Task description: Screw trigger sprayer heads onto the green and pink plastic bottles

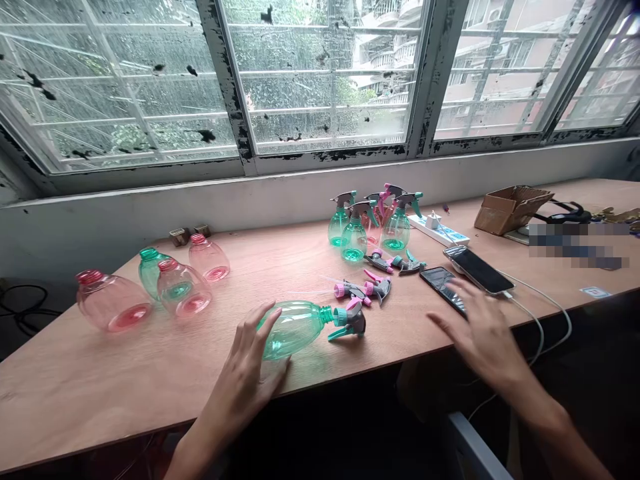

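Observation:
My left hand (250,363) is wrapped around the base end of a green clear plastic bottle (295,328), which is tilted on its side near the table's front edge. At its neck is a grey and green trigger spray head (350,321); whether it is screwed on I cannot tell. My right hand (480,333) is open, fingers spread, over the near end of a black phone (440,288); whether it touches the phone is unclear. Loose pink and grey spray heads (363,291) lie just beyond the bottle, with more grey heads (395,262) behind them.
Open-necked pink bottles (113,303) and a green one (150,270) stand at the left. Assembled spray bottles (354,237) cluster at the back. A second phone (477,270) charges by a power strip (440,230). A cardboard box (510,210) sits at the right, below the windows.

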The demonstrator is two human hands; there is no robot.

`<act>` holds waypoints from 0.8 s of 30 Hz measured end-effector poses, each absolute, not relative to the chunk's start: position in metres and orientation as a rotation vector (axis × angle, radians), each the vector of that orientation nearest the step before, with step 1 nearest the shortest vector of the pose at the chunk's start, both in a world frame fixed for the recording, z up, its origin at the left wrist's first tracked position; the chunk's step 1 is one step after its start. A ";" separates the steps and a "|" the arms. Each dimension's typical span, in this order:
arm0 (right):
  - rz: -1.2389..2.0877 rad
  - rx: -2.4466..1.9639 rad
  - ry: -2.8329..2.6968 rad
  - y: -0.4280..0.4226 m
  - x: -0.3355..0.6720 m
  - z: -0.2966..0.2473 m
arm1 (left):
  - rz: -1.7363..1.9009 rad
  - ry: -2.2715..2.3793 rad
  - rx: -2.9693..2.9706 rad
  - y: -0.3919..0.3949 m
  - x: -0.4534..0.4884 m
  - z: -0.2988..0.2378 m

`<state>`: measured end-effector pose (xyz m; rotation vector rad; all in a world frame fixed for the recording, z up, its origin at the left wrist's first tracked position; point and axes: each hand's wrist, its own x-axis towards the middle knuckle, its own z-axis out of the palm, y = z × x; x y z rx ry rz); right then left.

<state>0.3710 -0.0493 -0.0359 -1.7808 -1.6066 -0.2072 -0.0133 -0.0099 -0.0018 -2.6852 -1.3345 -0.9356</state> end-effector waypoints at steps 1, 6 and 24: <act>-0.013 -1.607 -1.705 -0.050 0.354 -0.032 | -0.936 -1.335 -2.687 -0.010 -0.013 -0.002; 0.590 -1.214 -1.815 -0.040 0.277 -0.020 | -0.947 -1.345 -2.683 -0.010 -0.013 -0.002; 1.475 -0.662 -1.098 0.005 0.251 -0.023 | -1.598 -1.593 -2.861 -0.009 -0.009 -0.001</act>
